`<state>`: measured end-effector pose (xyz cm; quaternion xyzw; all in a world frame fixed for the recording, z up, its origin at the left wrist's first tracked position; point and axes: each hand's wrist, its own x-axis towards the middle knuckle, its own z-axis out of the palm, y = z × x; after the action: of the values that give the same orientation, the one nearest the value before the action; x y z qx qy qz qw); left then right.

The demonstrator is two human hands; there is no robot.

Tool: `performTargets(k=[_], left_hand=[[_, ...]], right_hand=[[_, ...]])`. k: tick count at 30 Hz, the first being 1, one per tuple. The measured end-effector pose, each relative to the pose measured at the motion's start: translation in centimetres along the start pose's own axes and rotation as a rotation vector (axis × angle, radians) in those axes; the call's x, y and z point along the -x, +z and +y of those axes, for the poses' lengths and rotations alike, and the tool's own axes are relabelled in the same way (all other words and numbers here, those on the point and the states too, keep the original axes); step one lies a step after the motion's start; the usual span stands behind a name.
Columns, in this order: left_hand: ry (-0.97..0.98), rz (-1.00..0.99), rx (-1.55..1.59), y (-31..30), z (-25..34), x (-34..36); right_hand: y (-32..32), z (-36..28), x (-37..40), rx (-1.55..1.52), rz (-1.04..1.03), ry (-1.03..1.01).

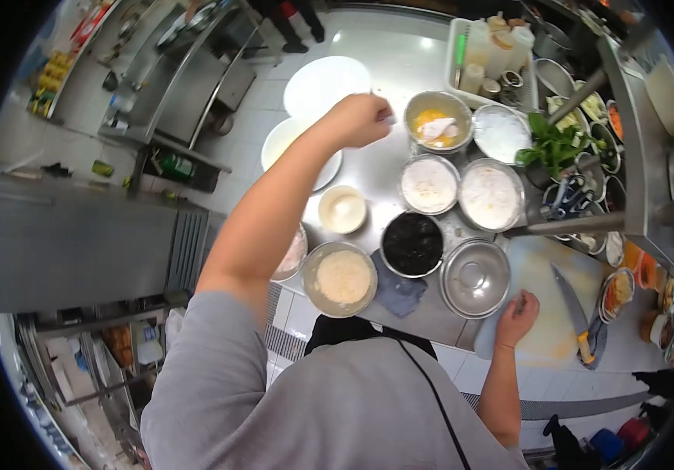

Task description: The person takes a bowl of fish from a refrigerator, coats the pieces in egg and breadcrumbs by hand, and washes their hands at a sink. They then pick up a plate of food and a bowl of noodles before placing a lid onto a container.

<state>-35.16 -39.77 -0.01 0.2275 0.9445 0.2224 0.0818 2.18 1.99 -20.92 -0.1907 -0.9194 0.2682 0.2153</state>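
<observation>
My left hand (pixel 366 121) is raised over the steel counter, just left of a bowl of beaten egg (pixel 428 116). Its fingers are closed; a small pale bit shows at their tips, too blurred to name. A pale piece of food (pixel 437 128) lies in the egg. Below my left forearm are two white plates (pixel 327 84), one partly covered by the arm. My right hand (pixel 517 317) rests at the left edge of a cutting board (pixel 544 274), fingers loosely curled and apart from the thumb, with nothing visible in them. Beside it stands an empty steel bowl (pixel 475 278).
Bowls of white powder (pixel 492 196), dark food (pixel 412 244) and pale crumbs (pixel 342 279) crowd the counter. A knife (pixel 572 309) with a yellow handle lies on the board. Behind are leafy greens (pixel 554 145) and a bottle crate (pixel 456 70). Steel shelf posts (pixel 572 225) stand right.
</observation>
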Motion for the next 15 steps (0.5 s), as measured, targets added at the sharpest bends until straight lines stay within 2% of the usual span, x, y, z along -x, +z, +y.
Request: performTargets(k=[3,4,5,6,8,9,11,13,15], left_hand=[[-0.257,-0.128,-0.162,-1.5,-5.1,10.2],[-0.293,-0.089,-0.112,-0.3,-7.6,14.3],[-0.489,-0.175,-0.068,0.0,-7.7,17.8],[-0.334,-0.193,-0.189,2.1,-11.0,21.9],[-0.415,-0.295,-0.248,5.4,-12.2,28.1],[-0.394,-0.212,-0.261,6.9,-11.4,30.2],[-0.380,-0.126,-0.272,9.0,-10.5,31.7],[-0.382,0.004,-0.154,10.1,-10.7,31.7],[-0.395,-0.011,-0.155,10.7,-11.2,31.3]], right_hand=[[0.0,-0.3,0.0,-0.022,-0.011,0.023],[0.0,-0.3,0.1,-0.025,-0.018,0.017],[0.0,-0.3,0.0,0.013,-0.009,-0.013],[0.1,-0.3,0.0,0.052,0.002,-0.042],[0.0,-0.5,-0.1,0.069,-0.004,-0.051],[0.0,-0.6,-0.2,0.086,-0.008,-0.056],[0.0,-0.4,-0.2,0.104,-0.024,-0.054],[0.2,0.0,-0.1,0.129,-0.031,-0.040],[0.2,0.3,0.0,0.110,-0.031,-0.057]])
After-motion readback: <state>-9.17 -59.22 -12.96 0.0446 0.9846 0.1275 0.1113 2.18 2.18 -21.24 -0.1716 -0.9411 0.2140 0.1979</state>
